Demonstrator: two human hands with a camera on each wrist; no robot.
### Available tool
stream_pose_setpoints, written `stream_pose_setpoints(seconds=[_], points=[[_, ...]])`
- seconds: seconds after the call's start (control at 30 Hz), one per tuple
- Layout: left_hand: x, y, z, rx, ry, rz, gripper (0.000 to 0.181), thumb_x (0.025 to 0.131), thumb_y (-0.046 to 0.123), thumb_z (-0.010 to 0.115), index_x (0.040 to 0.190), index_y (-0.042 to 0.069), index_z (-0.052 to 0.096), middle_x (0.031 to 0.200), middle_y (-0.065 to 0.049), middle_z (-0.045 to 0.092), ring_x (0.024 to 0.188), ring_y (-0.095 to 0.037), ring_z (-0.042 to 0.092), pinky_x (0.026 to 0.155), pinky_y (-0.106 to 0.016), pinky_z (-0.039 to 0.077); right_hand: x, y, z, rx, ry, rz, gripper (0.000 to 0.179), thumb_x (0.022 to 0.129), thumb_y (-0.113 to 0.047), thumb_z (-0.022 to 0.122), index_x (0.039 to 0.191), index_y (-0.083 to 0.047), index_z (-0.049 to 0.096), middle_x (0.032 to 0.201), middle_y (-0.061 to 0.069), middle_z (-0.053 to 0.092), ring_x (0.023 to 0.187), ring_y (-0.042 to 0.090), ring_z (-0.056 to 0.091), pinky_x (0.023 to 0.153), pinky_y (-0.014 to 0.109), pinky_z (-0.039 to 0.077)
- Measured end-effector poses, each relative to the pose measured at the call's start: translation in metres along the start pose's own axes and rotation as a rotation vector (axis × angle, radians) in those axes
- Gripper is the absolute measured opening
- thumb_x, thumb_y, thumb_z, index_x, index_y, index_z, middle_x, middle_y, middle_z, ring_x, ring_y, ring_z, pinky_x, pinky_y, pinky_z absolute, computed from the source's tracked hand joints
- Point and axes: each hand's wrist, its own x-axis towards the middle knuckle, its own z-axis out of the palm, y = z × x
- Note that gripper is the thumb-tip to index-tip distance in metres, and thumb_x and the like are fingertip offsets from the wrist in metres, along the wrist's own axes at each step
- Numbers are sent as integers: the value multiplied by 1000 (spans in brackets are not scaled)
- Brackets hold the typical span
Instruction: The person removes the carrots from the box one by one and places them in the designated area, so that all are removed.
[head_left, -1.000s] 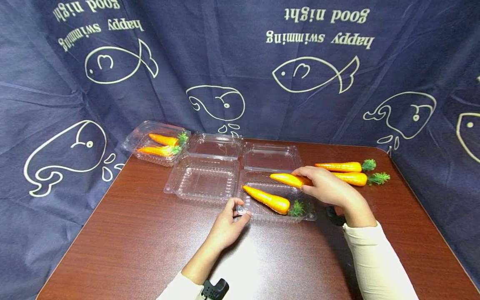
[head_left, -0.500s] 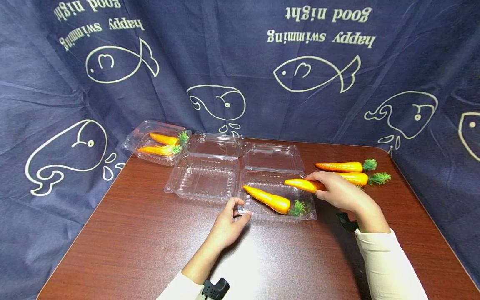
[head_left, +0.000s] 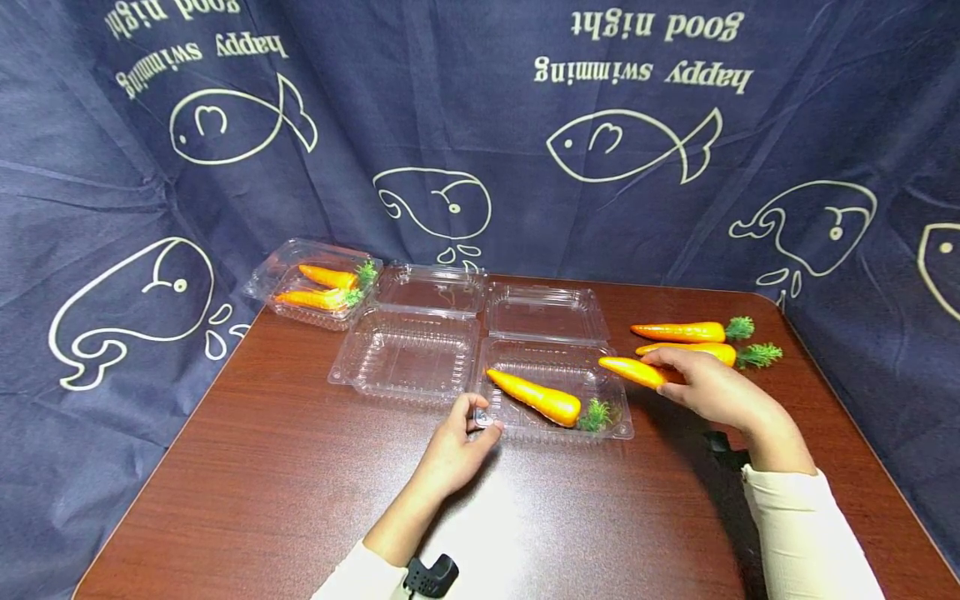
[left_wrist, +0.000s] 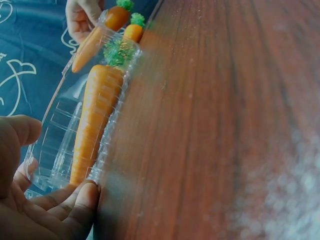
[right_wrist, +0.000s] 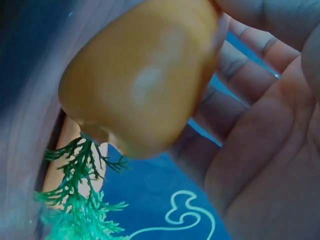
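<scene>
My left hand (head_left: 452, 457) pinches the near left corner of a clear plastic clamshell container (head_left: 517, 432), whose lid lies open behind it. Inside rests one orange carrot (head_left: 536, 398) with a green tuft, tip to the left. Off the container's right side, my right hand (head_left: 712, 387) holds another carrot (head_left: 632, 371), its tip pointing left above the rim. The right wrist view shows this carrot's thick end (right_wrist: 140, 85) close up, with the green tuft (right_wrist: 82, 200) hanging from it. Beyond the right hand, two carrots, an upper one (head_left: 678, 332) and a lower one (head_left: 720, 353), lie on the table.
Left of the held container, a second open clamshell (head_left: 341, 375) stands with its lid folded back. At the far left, another clamshell (head_left: 281, 250) contains two carrots. The brown table (head_left: 300, 492) ends at a dark blue curtain (head_left: 517, 217) behind and at both sides.
My right hand has moved right with its carrot, from above the container to beyond its right edge. The left hand and the container have stayed in place.
</scene>
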Motion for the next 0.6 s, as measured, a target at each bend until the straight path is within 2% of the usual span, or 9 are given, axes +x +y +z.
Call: stream_pose_setpoints(seconds=[0.2, 0.3, 0.6], points=[[0, 1, 0, 13, 4, 12, 33, 93, 25, 68, 116, 7, 51, 104, -5, 69, 100, -22, 66, 84, -43, 48, -9, 17, -2, -16, 10, -32, 37, 74, 10, 74, 104, -11, 66, 91, -7, 62, 82, 12, 54, 72, 28, 41], [0, 1, 0, 6, 6, 10, 33, 93, 24, 68, 116, 7, 51, 102, -5, 69, 99, -22, 66, 82, -42, 48, -14, 28, -3, -22, -10, -20, 38, 73, 10, 74, 104, -11, 66, 91, -8, 61, 83, 10, 53, 73, 27, 41], [1, -1, 1, 2, 2, 14, 32, 93, 25, 68, 116, 9, 52, 101, -3, 69, 97, -20, 65, 81, -38, 49, -14, 52, -13, 40, -166, 117, 33, 77, 4, 72, 106, -10, 66, 91, -6, 60, 83, 14, 53, 71, 30, 41]])
